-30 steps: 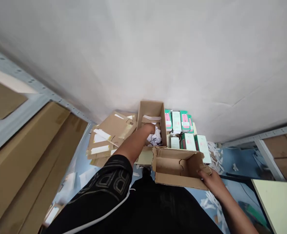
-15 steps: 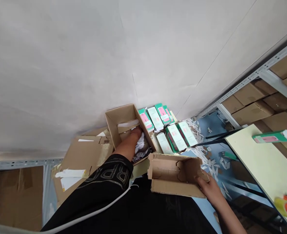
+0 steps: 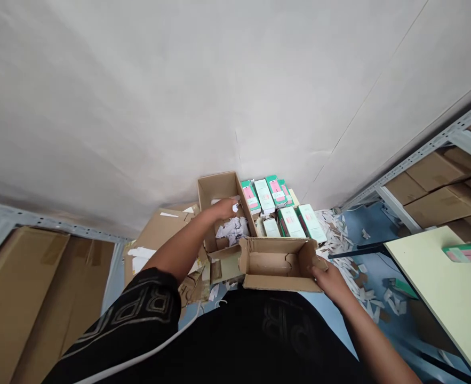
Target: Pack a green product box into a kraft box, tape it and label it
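My right hand (image 3: 328, 276) grips the torn right end of a small open cardboard box (image 3: 273, 280); its inside shows bare brown card. Over a taller open carton (image 3: 219, 184), my left hand (image 3: 226, 208) is closed, with a small bit of white paper (image 3: 236, 207) showing at its fingers. Below that hand, crumpled white paper (image 3: 233, 230) lies inside the carton. Just right of the carton sit several green, white and pink product boxes (image 3: 293, 222) in two rows.
Flattened cardboard (image 3: 155, 229) lies left of the carton. Paper scraps (image 3: 339, 234) litter the blue floor. At right stands a pale table (image 3: 431, 266) bearing a green and pink box (image 3: 469, 253). Shelving with brown cartons (image 3: 443, 200) stands behind it; a wall rises ahead.
My left hand has risen from deep inside the taller carton to near its rim, with white paper at its fingers. The view has shifted, and my right hand still holds the small box.
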Tool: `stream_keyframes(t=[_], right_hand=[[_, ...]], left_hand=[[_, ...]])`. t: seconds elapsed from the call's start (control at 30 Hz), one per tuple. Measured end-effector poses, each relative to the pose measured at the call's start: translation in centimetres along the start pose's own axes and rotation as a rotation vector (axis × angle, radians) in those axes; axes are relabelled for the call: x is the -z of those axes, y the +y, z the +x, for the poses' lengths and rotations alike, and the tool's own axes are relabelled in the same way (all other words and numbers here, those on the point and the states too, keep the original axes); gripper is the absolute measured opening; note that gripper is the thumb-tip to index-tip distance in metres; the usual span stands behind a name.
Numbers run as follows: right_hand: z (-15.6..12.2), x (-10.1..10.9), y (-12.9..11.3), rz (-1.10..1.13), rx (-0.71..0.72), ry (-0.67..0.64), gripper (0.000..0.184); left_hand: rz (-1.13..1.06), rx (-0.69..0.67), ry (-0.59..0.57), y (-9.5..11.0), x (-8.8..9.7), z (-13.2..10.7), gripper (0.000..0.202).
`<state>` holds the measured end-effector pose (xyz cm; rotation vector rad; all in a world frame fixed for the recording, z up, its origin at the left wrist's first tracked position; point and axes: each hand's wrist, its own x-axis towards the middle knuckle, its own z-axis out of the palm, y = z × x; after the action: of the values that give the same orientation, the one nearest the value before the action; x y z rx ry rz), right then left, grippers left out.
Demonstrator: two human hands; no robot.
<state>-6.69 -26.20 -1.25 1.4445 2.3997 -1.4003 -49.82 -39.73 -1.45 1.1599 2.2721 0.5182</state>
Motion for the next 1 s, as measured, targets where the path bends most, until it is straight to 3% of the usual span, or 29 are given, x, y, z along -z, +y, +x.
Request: stream_keyframes(t=[0.1, 0.17, 0.27, 0.37, 0.43, 0.53, 0.7, 0.83, 1.0], right_hand=[[1.0, 0.7, 0.1, 0.014, 0.05, -0.032, 0.027], [1.5, 1.2, 0.2, 0.015, 0.076, -0.059, 0.026], [1.9, 1.9, 0.4, 0.006, 0.093, -0.093, 0.025], [2.0, 2.4, 0.7, 0.015, 0.105, -0.116, 0.026], [1.6, 2.8, 1.0, 0.029, 0.097, -0.115, 0.025], [0.3, 3.6, 1.6, 0.086, 0.049, -0.075, 0.021], [-2.6, 5.4, 3.9, 0.328, -0.059, 0.063, 0.024], [-5.8, 6.2, 7.8, 0.467, -0.183, 0.318, 0.028], [-9.9, 7.6, 14.9, 0.492, -0.364, 0.635, 0.028]], left_hand=[[-0.071, -0.08, 0.012, 3.9, 1.8, -6.3, 0.034], [-0.146, -0.131, 0.02, 7.4, 1.7, -10.7, 0.044], [-0.197, -0.205, -0.072, 12.4, -0.1, -15.7, 0.059], [-0.246, -0.2, -0.106, 15.5, -2.6, -17.8, 0.072], [-0.263, -0.222, -0.072, 16.3, -3.7, -17.9, 0.07], [-0.232, -0.345, 0.008, 16.6, -4.0, -16.8, 0.052], [-0.169, -0.573, 0.072, 17.4, -3.3, -11.8, 0.033], [-0.197, -0.728, 0.015, 20.3, -4.3, -7.5, 0.027], [-0.191, -0.829, -0.135, 25.9, -7.9, -4.4, 0.027]])
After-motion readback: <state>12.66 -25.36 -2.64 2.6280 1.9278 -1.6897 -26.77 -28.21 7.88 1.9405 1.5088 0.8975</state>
